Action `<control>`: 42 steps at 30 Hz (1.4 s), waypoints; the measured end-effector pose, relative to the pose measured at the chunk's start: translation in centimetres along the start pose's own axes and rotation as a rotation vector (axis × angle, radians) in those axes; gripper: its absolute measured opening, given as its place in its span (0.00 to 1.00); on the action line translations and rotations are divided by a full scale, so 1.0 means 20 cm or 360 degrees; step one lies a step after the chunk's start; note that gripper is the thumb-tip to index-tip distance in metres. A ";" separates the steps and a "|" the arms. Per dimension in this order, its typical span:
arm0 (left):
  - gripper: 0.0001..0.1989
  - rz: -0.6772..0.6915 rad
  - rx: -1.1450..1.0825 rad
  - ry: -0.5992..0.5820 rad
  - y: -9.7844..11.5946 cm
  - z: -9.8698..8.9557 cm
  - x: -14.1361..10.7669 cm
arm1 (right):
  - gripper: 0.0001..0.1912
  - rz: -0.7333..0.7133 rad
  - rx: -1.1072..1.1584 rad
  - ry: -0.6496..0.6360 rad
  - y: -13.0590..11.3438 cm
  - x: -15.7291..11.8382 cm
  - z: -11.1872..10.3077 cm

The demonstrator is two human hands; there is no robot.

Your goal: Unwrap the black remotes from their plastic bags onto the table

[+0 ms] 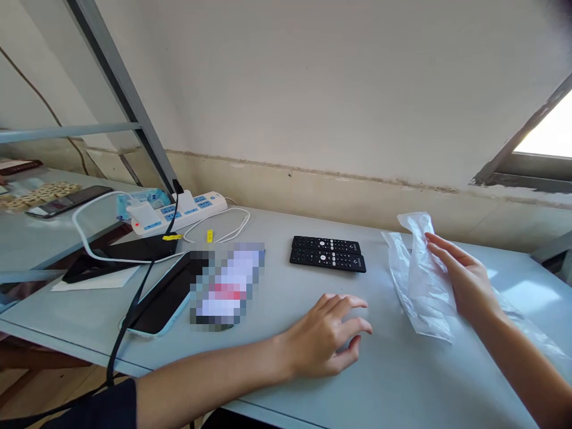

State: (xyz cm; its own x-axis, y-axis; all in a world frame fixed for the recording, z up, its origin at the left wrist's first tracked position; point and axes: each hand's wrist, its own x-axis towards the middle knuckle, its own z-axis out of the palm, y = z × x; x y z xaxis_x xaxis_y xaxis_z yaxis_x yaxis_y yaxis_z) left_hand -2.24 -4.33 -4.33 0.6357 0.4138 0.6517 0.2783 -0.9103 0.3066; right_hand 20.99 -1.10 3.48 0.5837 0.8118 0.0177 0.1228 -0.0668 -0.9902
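My left hand [330, 336] hovers over or rests on the grey table [277, 381], fingers apart and curved, holding nothing. On the right, my right hand [465, 277] pinches the upper part of a clear plastic bag [424, 286] between thumb and fingers. More clear plastic [531, 330] lies under and beyond my right forearm. Two black remote controls lie side by side near the table's middle, the rear one [308, 242] touching or nearly touching the front one [306, 257]. Both are beyond my left hand and to the left of the bag.
A phone with a light blue case [163, 301] and a pixelated phone-like object [230, 286] lie at the left. Behind them are a white power strip [210, 203], white cables and a black cable [134, 301]. A metal frame post [129, 89] stands at the left; a wall runs behind.
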 end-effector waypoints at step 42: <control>0.09 0.0073 0.0214 -0.0049 0.00 -0.05 0.04 | 0.22 -0.0049 -0.2585 -0.0257 -0.01 0.08 -0.11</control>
State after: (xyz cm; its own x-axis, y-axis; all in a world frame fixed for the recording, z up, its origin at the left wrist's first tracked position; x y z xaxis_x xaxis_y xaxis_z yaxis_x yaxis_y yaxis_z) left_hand -2.42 -3.96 -3.19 0.6711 0.3732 0.6406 0.3411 -0.9226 0.1801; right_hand 23.62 -1.13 4.09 0.4928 0.8661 -0.0836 0.8611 -0.4716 0.1901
